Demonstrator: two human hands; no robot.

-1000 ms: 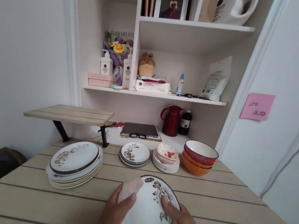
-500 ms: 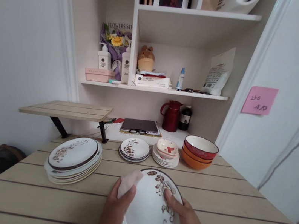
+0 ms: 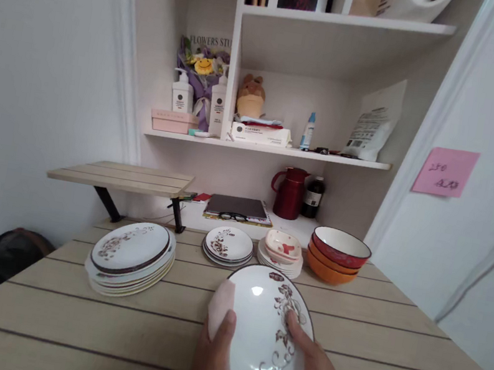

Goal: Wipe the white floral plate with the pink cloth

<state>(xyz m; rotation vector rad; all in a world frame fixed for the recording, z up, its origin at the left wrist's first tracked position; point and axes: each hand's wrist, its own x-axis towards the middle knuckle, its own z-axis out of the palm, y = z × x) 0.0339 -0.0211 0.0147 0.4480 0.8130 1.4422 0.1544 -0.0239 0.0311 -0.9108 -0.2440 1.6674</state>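
Note:
A white plate [image 3: 256, 338] with a dark rim and brown floral print is held tilted above the front of the table. My left hand [image 3: 216, 356] grips its left edge through a pale pink cloth [image 3: 221, 307], thumb on the face. On the opposite edge my right hand [image 3: 315, 367] is closed, its thumb resting on the flower print; the other fingers are hidden behind the plate. Beyond it stand a stack of small plates [image 3: 228, 244] with similar print and pink-white dishes [image 3: 283, 246] on several saucers.
A stack of large plates [image 3: 132, 248] sits at left, near a raised wooden shelf [image 3: 120, 176] on black brackets. Nested red and orange bowls [image 3: 338, 257] stand at the right. Behind are a laptop [image 3: 238, 207] with glasses, a red jug [image 3: 290, 192] and a dark bottle [image 3: 313, 196].
The plate has risen slightly and moved right in the view, and its face has tilted. The cloth now lies over its left rim, folded under my left thumb. The camera view has shifted a little.

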